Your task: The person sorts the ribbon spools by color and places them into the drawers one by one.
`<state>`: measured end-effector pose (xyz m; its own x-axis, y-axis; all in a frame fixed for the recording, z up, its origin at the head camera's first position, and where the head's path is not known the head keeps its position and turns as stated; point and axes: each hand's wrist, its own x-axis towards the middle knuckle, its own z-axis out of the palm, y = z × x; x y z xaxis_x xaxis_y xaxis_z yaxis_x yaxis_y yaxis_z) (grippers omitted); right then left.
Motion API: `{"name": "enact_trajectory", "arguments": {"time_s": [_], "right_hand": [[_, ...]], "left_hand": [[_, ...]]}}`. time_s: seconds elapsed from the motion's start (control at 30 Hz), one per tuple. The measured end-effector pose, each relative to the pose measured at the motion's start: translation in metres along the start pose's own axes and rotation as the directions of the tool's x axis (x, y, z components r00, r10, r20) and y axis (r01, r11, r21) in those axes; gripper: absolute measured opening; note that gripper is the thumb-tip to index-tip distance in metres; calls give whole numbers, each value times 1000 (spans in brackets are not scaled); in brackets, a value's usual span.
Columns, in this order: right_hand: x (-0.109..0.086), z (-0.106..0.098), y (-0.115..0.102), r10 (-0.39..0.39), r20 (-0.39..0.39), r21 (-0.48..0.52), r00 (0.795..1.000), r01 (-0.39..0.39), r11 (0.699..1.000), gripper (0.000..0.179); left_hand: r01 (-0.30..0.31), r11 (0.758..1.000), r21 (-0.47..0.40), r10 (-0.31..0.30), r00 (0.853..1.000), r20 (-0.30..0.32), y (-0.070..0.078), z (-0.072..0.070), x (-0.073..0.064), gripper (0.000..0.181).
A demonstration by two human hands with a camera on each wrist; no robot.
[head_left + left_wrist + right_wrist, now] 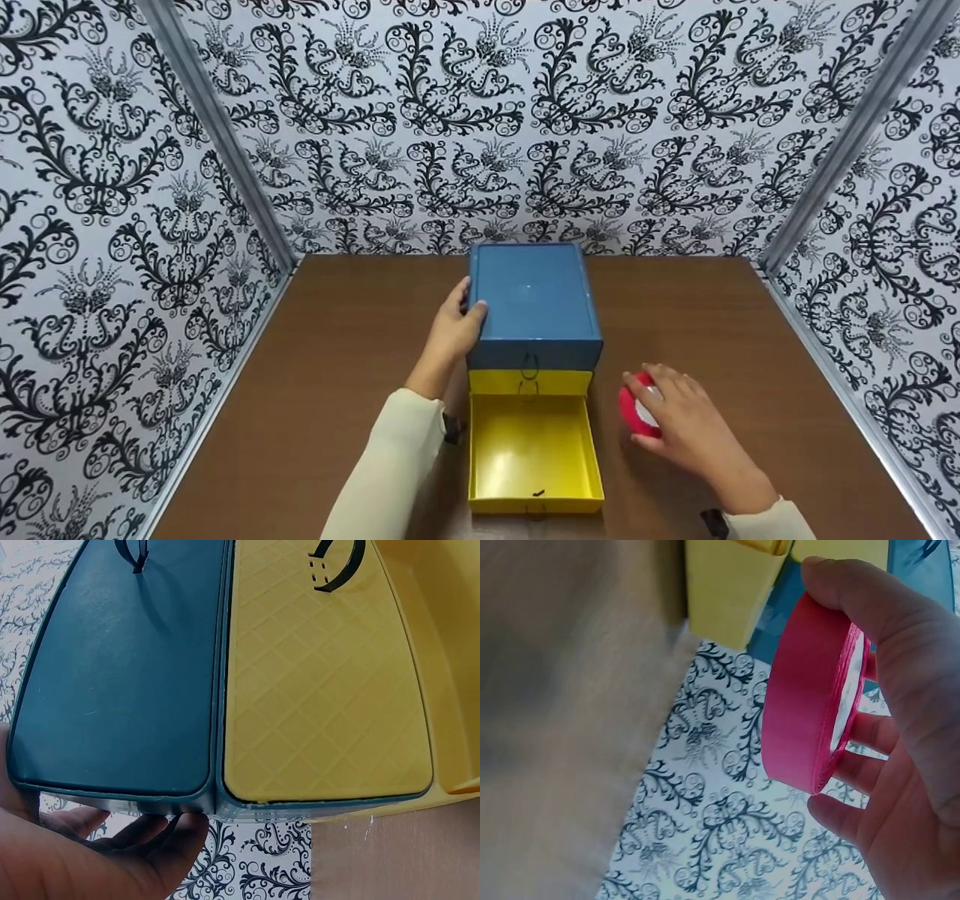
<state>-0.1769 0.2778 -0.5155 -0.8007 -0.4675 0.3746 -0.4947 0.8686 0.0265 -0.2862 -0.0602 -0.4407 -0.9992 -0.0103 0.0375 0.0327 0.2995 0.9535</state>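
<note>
A small drawer unit (536, 292) with a blue casing stands at the middle of the table. Its upper drawer front is blue and the one below is yellow, each with a dark loop handle. At the bottom, a yellow drawer (534, 450) is pulled out towards me, a small dark piece at its inner front edge. My left hand (456, 326) holds the unit's left side, thumb at the top edge and fingers along the side. Right of the open drawer, my right hand (686, 420) grips a roll of pinkish-red ribbon (806, 697) between thumb and fingers, above the table.
The brown wooden table (352, 322) meets patterned black-and-white walls (480, 127) at the back and both sides. Metal posts (225, 142) stand at the rear corners. The open drawer juts out between my forearms.
</note>
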Motion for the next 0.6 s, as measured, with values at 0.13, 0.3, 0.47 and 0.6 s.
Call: {"name": "enact_trajectory", "arguments": {"time_s": [0.13,0.3,0.47,0.6], "right_hand": [[5,-4,-6,-28,-24,-4,999,28,1000,89],[9,-10,-15,-43,-17,-18,999,43,999,89],[12,-16,-25,-58,2,-20,998,58,998,91],[15,-17,-33,-84,6,-19,996,84,996,92]], "left_hand": [[-9,1000,-1,9,1000,6,1,-1,0,56],[-17,1000,4,17,1000,21,0,-1,0,56],[-19,1000,5,19,1000,7,0,-1,0,56],[-9,1000,3,9,1000,2,0,0,-1,56]]}}
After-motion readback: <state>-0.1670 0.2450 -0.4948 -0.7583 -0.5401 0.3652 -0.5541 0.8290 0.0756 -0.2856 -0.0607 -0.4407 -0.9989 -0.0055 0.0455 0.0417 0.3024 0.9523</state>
